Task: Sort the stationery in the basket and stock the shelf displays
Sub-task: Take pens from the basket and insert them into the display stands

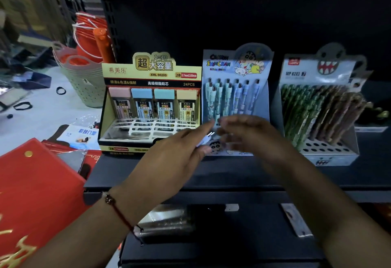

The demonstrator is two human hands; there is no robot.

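Dark shelf [232, 174], three display boxes in a row: lead box [148, 107] at ten o'clock, pen box [237, 90] at twelve, green-pen box [317, 107] at two. Left hand [175, 157] pinches a couple of pale pens [206, 139] right at the pen box's front. Right hand [251, 134] is blurred beside it, fingers seemingly loose; grip unclear. Baskets [84, 81] stacked far left, beside red bags [88, 35].

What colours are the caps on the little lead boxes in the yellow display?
Pink, blue, blue and yellow caps, left to right, seen in the head view.
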